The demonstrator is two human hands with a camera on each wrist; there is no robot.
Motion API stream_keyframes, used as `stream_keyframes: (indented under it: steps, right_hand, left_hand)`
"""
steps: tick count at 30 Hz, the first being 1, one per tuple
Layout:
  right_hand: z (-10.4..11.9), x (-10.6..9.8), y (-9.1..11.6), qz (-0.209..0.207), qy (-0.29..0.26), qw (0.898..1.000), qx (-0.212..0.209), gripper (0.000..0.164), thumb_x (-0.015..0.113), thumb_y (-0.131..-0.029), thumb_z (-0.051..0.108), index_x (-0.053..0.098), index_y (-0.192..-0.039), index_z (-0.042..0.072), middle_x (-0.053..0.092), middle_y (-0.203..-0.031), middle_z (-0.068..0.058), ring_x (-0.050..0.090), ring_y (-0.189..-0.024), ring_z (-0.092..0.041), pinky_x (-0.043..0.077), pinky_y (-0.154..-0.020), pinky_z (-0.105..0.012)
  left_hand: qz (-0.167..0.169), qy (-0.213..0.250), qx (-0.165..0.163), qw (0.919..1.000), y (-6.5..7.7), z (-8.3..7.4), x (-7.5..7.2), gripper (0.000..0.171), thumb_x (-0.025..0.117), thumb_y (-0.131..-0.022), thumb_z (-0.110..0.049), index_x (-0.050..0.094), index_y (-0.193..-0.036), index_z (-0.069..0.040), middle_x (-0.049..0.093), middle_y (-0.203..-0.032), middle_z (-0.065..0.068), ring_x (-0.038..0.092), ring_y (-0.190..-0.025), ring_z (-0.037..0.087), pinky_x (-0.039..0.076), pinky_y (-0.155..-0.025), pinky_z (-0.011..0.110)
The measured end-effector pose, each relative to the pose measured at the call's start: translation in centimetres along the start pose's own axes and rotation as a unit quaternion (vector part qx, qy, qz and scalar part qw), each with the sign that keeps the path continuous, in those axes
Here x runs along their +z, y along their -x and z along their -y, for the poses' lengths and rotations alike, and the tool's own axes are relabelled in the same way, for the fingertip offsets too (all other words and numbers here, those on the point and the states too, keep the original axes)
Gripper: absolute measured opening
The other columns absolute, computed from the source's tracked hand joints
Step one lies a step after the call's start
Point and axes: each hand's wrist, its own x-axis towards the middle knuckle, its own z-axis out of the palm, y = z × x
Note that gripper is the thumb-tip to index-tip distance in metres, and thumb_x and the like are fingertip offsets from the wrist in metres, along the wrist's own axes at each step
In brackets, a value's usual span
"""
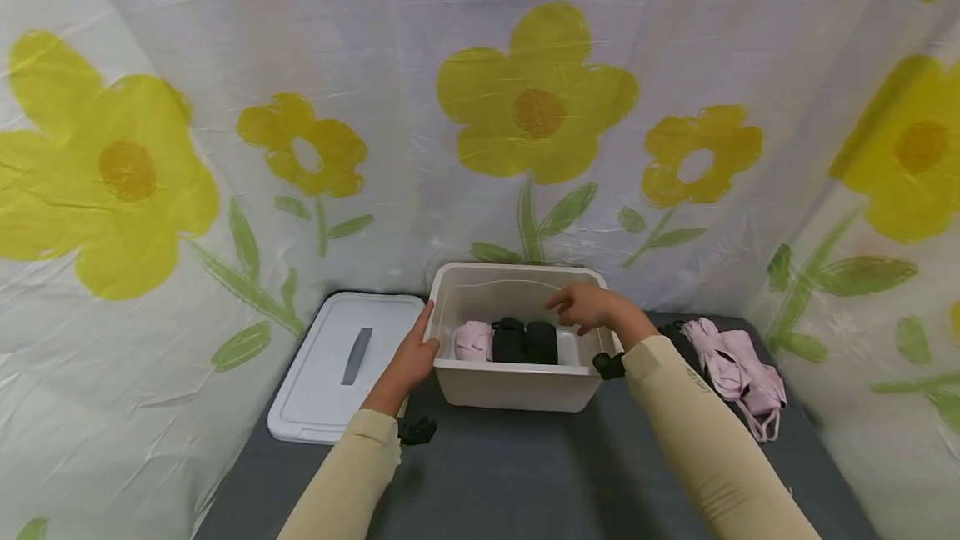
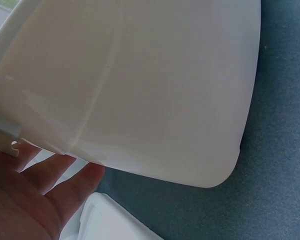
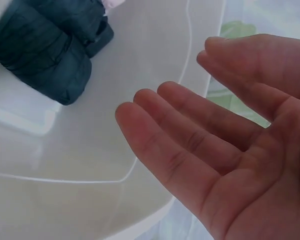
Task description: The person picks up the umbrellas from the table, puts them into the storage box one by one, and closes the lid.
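A white plastic storage bin (image 1: 517, 386) stands at the back of the dark table. My left hand (image 1: 411, 357) holds its left rim, with the fingers (image 2: 77, 185) against the outer side wall. Inside, a pink rolled cloth bundle (image 1: 473, 342) sits at the left, beside black rolled bundles (image 1: 542, 343). Above the bin's right part hovers my right hand (image 1: 587, 307), fingers loosely extended and holding nothing. In the right wrist view its fingers (image 3: 160, 150) are apart from the dark bundle (image 3: 45, 60).
To the left lies a white lid (image 1: 318, 386) with a grey handle (image 1: 357, 356). Pink cloth with straps (image 1: 738, 365) and some black cloth lie on the table (image 1: 510, 473) at the right. A flower-patterned curtain (image 1: 405, 190) hangs close behind the bin.
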Motion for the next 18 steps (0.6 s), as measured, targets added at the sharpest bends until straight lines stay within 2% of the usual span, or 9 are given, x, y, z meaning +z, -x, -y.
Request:
stream_keyframes:
  steps: [9, 18]
  right_hand:
    - [-0.6, -0.1, 1.6, -0.032, 0.019, 0.998, -0.053, 0.043, 0.052, -0.096, 0.012, 0.053, -0.139, 0.006, 0.053, -0.139, -0.024, 0.054, -0.125, -0.036, 0.056, -0.082, -0.039]
    - [-1.3, 0.0, 3.8, -0.068, 0.027, 0.992, -0.106, 0.042, 0.047, -0.099, 0.012, 0.051, -0.140, 0.005, 0.056, -0.134, -0.024, 0.060, -0.117, -0.035, 0.055, -0.085, -0.041]
  left_hand:
    - [-0.001, 0.004, -0.003, 1.0000, -0.1, -0.3, -0.1, 0.070, 0.035, -0.096, -0.012, 0.006, -0.157, -0.031, 0.013, -0.164, 0.010, 0.017, -0.148, 0.037, 0.020, -0.115, 0.061]
    - [0.001, 0.011, -0.003, 0.9999, -0.1, -0.1, 0.1, 0.071, 0.036, -0.096, -0.011, 0.006, -0.157, -0.031, 0.011, -0.164, 0.010, 0.015, -0.149, 0.036, 0.020, -0.115, 0.060]
